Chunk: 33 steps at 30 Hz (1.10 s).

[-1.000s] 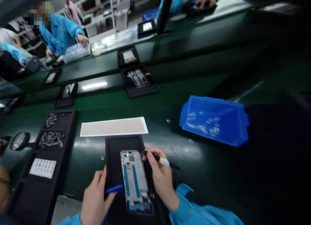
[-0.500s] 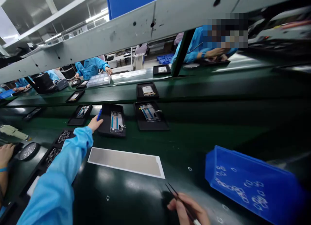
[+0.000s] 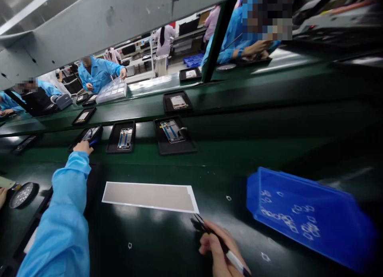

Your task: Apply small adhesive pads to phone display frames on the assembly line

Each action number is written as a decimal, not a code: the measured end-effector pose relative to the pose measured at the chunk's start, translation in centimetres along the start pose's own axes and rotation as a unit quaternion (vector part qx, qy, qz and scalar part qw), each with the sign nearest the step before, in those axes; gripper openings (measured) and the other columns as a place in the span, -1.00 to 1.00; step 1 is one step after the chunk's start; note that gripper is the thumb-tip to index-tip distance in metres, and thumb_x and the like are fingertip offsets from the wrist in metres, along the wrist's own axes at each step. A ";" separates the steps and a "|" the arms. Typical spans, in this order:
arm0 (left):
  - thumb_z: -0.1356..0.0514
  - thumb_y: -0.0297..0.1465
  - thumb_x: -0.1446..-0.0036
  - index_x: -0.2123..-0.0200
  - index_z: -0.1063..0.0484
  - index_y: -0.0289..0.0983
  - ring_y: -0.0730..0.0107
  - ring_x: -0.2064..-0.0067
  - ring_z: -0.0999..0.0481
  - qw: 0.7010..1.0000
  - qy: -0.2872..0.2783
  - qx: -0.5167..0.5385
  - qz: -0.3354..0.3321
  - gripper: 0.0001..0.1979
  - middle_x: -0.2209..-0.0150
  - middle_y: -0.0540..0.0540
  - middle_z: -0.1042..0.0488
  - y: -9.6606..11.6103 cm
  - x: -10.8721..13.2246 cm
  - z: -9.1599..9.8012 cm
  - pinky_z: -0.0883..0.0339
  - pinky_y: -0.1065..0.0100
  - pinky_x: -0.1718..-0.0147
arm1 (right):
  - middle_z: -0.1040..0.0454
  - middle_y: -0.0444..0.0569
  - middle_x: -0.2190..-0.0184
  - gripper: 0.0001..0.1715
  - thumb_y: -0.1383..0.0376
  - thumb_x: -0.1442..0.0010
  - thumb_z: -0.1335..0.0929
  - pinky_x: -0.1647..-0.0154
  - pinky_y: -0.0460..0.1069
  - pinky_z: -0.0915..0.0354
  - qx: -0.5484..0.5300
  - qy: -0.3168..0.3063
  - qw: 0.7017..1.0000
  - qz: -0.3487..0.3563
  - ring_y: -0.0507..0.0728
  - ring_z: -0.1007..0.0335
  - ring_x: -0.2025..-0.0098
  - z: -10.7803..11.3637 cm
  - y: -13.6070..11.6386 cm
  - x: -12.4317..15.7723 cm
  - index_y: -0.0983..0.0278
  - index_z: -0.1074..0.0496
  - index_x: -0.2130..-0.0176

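My left hand (image 3: 82, 147) reaches far out to the conveyor in a blue sleeve. It holds a blue pen-like tool (image 3: 93, 141) and rests at the near edge of a black tray with a phone frame (image 3: 88, 134). To its right lies another black tray with a phone frame (image 3: 123, 138), apart from the hand. My right hand (image 3: 218, 253) stays near me at the bottom, closed on black tweezers (image 3: 206, 227) whose tips point up-left toward a grey sheet (image 3: 149, 196).
A blue bin (image 3: 308, 217) with small white parts stands at the right. A third tray with a phone frame (image 3: 172, 134) sits on the belt, more trays behind it. Black part trays (image 3: 42, 207) and a round dish (image 3: 21, 194) lie left. Other workers sit across the line.
The tray with the phone frame went from in front of me onto the belt and has drifted left. My left hand moved from it to the tray further left. My right hand stayed low with the tweezers.
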<state>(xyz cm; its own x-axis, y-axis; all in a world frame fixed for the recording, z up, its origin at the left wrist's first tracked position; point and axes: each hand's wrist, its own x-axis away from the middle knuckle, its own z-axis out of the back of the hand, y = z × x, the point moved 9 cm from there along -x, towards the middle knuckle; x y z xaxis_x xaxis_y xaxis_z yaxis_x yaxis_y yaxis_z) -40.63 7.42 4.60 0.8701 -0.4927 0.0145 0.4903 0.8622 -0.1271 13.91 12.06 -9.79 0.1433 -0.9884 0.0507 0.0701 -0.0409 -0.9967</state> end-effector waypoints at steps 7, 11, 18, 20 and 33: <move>-0.13 -0.14 -0.20 0.07 -0.41 -0.21 0.02 0.05 -0.52 0.977 0.138 -0.011 -0.165 -0.66 0.08 -0.18 -0.52 2.1 12.9 9.0 -0.39 0.19 0.11 | -0.59 0.00 0.37 -0.46 -0.03 -0.35 -0.25 0.51 -0.01 -0.46 -0.096 -0.064 0.993 0.017 0.10 -0.45 0.53 -1.5 -1.4 1.4 0.21 -0.35 -0.15; -0.10 -0.15 -0.26 0.13 -0.37 -0.14 0.21 0.15 -0.55 0.873 0.189 0.096 -0.439 -0.76 0.20 -0.09 -0.54 4.8 30.3 10.1 -0.42 0.29 0.17 | -0.59 0.07 0.18 -0.53 0.01 -0.36 -0.26 0.44 0.02 -0.49 -0.121 -0.056 0.990 0.053 0.11 -0.52 0.43 -0.9 -3.1 1.2 0.19 -0.32 -0.13; -0.08 -0.28 -0.32 0.30 -0.40 -0.26 0.43 0.55 -0.43 0.749 0.153 0.134 -0.631 -0.80 0.53 0.02 -0.43 9.9 50.5 3.5 -0.17 0.38 0.73 | -0.50 0.13 -0.03 -0.51 0.04 -0.32 -0.30 0.10 0.14 -0.48 -0.106 -0.018 0.991 0.078 0.17 -0.52 0.09 2.5 -3.5 0.4 0.17 -0.21 -0.15; -0.10 -0.22 -0.30 0.39 -0.37 -0.24 0.41 0.57 -0.39 0.747 0.130 0.149 -0.635 -0.74 0.57 0.02 -0.38 11.6 52.6 0.1 -0.03 0.33 0.79 | -0.53 0.14 0.00 -0.51 0.05 -0.30 -0.32 0.00 0.20 -0.42 -0.071 -0.023 0.994 0.078 0.19 -0.52 0.05 2.9 -3.0 0.2 0.19 -0.23 -0.13; -0.16 -0.32 -0.26 0.11 -0.51 -0.15 0.29 0.14 -0.60 0.944 0.000 0.227 -0.239 -0.83 0.13 -0.06 -0.59 4.6 35.8 -7.0 -0.42 0.36 0.20 | -0.37 0.12 -0.17 -0.39 0.12 -0.18 -0.35 -0.21 0.30 -0.21 0.121 -0.069 0.984 0.108 0.32 -0.31 -0.18 1.3 -1.5 0.6 0.20 -0.30 -0.19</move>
<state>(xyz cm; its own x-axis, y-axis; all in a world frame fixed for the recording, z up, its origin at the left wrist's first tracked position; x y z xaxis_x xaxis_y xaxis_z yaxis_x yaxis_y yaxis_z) -7.58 -7.08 -2.45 0.5446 -0.8379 -0.0372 0.7977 0.5038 0.3315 15.15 11.76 -8.20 0.3120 -0.9402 -0.1366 0.2532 0.2208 -0.9419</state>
